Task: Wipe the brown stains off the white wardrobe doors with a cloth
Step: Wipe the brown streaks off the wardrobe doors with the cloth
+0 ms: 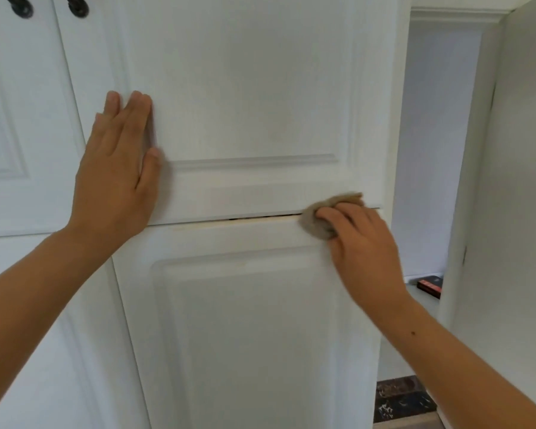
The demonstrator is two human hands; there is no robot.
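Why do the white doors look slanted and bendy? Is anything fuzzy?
In the head view, the wide-angle lens slants and bows the wardrobe doors; light is soft, with a thin shadow beside the left hand; the cloth under the right hand looks slightly smeared.

The upper wardrobe door (245, 88) and lower wardrobe door (245, 320) are showing plain white. A faint yellowish-brown stain line (214, 226) is running along the lower door's top edge. The cloth (314, 222) is looking greyish-brown. The round knobs (22, 9) are showing black, and the floor (403, 400) is showing dark with whitish flecks.
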